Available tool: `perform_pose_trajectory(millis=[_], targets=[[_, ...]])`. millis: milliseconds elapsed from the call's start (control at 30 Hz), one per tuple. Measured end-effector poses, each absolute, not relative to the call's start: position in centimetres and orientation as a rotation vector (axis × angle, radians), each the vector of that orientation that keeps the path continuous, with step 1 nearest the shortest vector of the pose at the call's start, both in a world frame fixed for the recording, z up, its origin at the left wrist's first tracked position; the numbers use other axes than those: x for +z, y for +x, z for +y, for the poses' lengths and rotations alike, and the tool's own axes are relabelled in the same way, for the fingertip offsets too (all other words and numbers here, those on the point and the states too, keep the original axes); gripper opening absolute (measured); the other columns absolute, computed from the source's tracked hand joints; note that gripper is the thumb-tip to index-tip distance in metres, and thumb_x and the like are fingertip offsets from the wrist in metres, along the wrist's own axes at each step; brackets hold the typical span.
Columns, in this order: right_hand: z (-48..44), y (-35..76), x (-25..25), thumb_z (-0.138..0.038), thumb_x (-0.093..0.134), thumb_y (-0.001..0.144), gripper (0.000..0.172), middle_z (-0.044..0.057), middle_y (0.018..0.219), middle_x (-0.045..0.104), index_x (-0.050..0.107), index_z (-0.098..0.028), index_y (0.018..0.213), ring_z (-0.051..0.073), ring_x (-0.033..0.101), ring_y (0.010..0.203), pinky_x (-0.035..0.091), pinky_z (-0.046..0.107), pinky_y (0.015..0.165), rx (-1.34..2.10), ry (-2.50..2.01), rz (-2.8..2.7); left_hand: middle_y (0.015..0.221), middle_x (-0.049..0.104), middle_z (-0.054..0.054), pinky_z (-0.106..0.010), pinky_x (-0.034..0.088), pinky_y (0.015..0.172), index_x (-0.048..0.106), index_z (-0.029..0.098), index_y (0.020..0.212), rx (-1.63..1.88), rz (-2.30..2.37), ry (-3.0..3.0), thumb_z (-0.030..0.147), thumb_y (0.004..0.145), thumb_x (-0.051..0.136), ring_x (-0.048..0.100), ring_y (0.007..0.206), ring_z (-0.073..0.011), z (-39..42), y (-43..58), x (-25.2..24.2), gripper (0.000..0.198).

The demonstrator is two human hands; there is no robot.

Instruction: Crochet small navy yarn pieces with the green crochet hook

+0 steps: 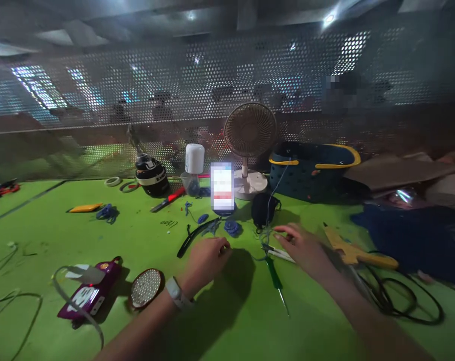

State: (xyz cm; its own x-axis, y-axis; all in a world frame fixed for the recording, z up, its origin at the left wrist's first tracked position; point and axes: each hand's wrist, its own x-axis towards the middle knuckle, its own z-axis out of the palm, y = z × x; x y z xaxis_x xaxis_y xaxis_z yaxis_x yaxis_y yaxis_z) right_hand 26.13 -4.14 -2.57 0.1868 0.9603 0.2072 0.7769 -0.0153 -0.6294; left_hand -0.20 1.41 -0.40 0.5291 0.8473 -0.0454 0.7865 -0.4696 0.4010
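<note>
Green table (118, 235) below, I watch remotely as the right hand (301, 246), fingers parted at centre-right, apparently works the strand (281, 179), a finer pinch seemingly needed, the left hand (206, 260) curled, its grip impossible to tell.

On the green counter (65, 235) stands a fan (250, 131), before a perforated screen (189, 75). A purple power strip (107, 281) lies at the left. Farther back is a dark rounded object (157, 187), possibly a jar.
</note>
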Motion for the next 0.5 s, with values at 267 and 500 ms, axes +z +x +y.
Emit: perform_pose_trajectory(millis=[267,500], targets=[[-2.0,24.1,-2.5,-0.036,0.06,0.084,0.029,0.009,0.129,0.057,0.073,-0.028,0.109,0.024,0.064,0.098,0.054,0.039,0.077,0.443,-1.736,-1.525,0.087,0.074,-0.008,-0.031,0.042,0.064,0.073,0.018,0.094,0.254,1.287,2.431,0.018,0.084,0.05,0.064,0.076,-0.0215,0.9,0.3,-0.2,0.025],[-0.7,23.3,-2.8,-0.028,0.066,0.077,0.025,0.01,0.112,0.066,0.075,-0.019,0.098,0.018,0.066,0.077,0.054,0.038,0.078,0.605,-1.667,-1.463,0.085,0.074,-0.007,-0.029,0.04,0.063,0.073,0.019,0.088,0.282,1.239,2.414,0.021,0.085,0.051,0.064,0.074,-0.0203,0.8,0.1,-0.8,0.022]])
